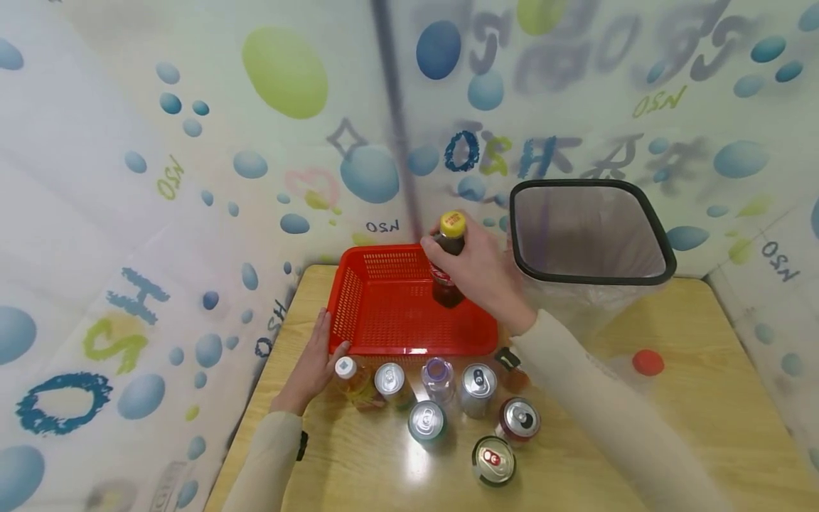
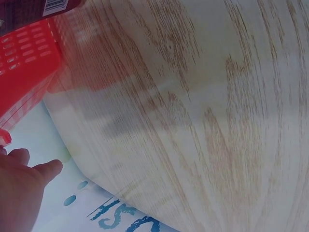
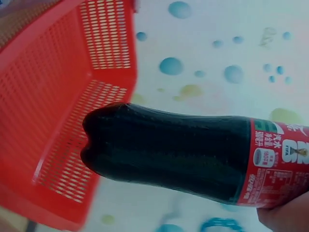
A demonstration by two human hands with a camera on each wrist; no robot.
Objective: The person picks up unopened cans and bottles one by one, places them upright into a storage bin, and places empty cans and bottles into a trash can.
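Note:
My right hand (image 1: 478, 264) grips a dark cola bottle (image 1: 446, 288) with a yellow cap and red label, holding it upright over the right part of a red plastic basket (image 1: 397, 320). In the right wrist view the bottle (image 3: 169, 152) spans the frame, its lobed base towards the basket (image 3: 48, 96). The inside of the basket shows no items. My left hand (image 1: 311, 366) rests at the basket's left front corner, fingers extended along its side. Beside that hand stands a bottle of amber drink with a white cap (image 1: 348, 373).
In front of the basket stand several drink cans (image 1: 478, 384) and a clear bottle with a purple-rimmed top (image 1: 438, 373). A lined bin with a black rim (image 1: 591, 281) is at the right. Near it is a red cap (image 1: 648, 363). Patterned curtains enclose the wooden table (image 1: 358, 469).

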